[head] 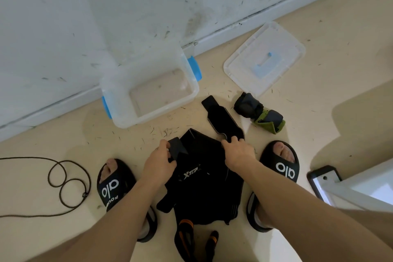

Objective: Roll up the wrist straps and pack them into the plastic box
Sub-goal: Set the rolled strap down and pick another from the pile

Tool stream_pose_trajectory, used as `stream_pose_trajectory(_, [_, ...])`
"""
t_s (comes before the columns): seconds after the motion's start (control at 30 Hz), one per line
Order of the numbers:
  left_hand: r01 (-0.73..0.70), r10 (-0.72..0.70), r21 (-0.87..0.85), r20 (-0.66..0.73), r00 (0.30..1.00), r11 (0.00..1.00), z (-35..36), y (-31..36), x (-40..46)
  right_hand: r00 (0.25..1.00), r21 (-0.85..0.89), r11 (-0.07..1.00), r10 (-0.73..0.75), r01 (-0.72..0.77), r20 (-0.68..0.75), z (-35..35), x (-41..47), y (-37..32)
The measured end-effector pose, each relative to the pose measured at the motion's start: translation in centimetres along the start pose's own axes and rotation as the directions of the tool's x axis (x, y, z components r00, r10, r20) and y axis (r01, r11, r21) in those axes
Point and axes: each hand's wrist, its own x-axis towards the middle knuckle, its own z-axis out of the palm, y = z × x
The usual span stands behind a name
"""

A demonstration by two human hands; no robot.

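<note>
Orange-trimmed black gear (pixel 187 238) lies nearest, at six o'clock between the person's feet, which wear black slides (pixel 112 189). Just beyond it a wide black strap marked XTEP (pixel 197 176) is spread on the floor, and both hands are on its far edge. The left hand (pixel 159 161) pinches a stiff black tab (pixel 176 147) at the strap's eleven o'clock corner, thumb and fingers closed on it. The right hand (pixel 238 153) has its fingers curled over the one o'clock edge; whether it also catches the near end of the long flat strap (pixel 221 117) lying just past it, I cannot tell. That flat strap runs out toward twelve o'clock, unrolled. At one o'clock, near it but apart, sit a dark rolled bundle (pixel 246 104) and a green-and-black roll (pixel 270 121), touching each other and seemingly finished. Farther on, at eleven o'clock against the wall, the clear plastic box (pixel 119 100) with blue clips stands open with nothing visible inside; its lid (pixel 240 66) lies flat at one o'clock, and a black cord (pixel 63 181) loops at nine o'clock. I judge the rolling step is under way and packing has not begun. The next move probably calls for turning the gripped edge over tightly and evenly, keeping the roll from springing loose.
</note>
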Motion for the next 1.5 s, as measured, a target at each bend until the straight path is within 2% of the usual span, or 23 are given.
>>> stream_pose_trajectory(0.1, [0.052, -0.050, -0.110, 0.019, 0.999, 0.993, 0.0, 0.1, 0.1, 0.999, -0.013, 1.000, 0.001, -0.001, -0.040, -0.4, 0.2, 0.3])
stream_pose_trajectory(0.23, [0.158, -0.159, -0.260, 0.019, 0.987, 0.952, -0.2, 0.6, -0.1, 0.991, 0.129, 0.991, 0.044, -0.028, -0.128, -1.3, -0.4, 0.6])
stream_pose_trajectory(0.33, [0.225, -0.202, -0.366, 0.101, 0.974, 0.903, -0.5, 1.2, -0.6, 0.967, 0.169, 0.984, 0.089, -0.049, -0.239, -1.9, -1.6, 1.3])
stream_pose_trajectory(0.47, [0.218, -0.159, -0.381, 0.181, 0.971, 0.899, -0.9, 2.1, -1.9, 0.923, 0.283, 0.955, 0.183, -0.086, -0.338, -2.6, -3.6, 2.2])
stream_pose_trajectory(0.57, [0.195, -0.107, -0.390, 0.238, 0.965, 0.900, -0.8, 2.6, -3.7, 0.909, 0.369, 0.929, 0.185, -0.037, -0.373, -2.9, -5.4, 2.1])
stream_pose_trajectory(0.7, [0.165, -0.089, -0.373, 0.212, 0.973, 0.913, -1.2, 2.4, -6.3, 0.894, 0.412, 0.911, 0.165, 0.024, -0.416, -3.6, -8.1, 0.8])
stream_pose_trajectory(0.87, [0.099, -0.060, -0.269, 0.153, 0.986, 0.958, -2.9, 1.6, -8.1, 0.856, 0.450, 0.888, 0.158, 0.094, -0.492, -6.0, -10.5, -1.0])
stream_pose_trajectory(1.07, [0.031, -0.011, -0.210, 0.100, 0.995, 0.977, -5.5, 2.4, -7.7, 0.787, 0.613, 0.762, 0.240, 0.210, -0.568, -8.7, -11.2, -3.0])
stream_pose_trajectory(1.17, [-0.023, 0.040, -0.170, 0.097, 0.994, 0.985, -6.2, 3.5, -6.0, 0.806, 0.627, 0.754, 0.242, 0.194, -0.541, -9.4, -10.2, -3.4])
stream_pose_trajectory(1.33, [-0.132, 0.129, 0.024, 0.105, 0.986, 0.991, -5.6, 4.3, -1.8, 0.820, 0.621, 0.768, 0.247, 0.159, -0.515, -9.2, -6.8, -2.8])
stream_pose_trajectory(1.5, [-0.185, 0.132, 0.212, 0.244, 0.961, 0.960, -3.6, 4.5, 3.2, 0.901, 0.606, 0.782, 0.147, 0.146, -0.408, -8.4, -3.0, -2.4])
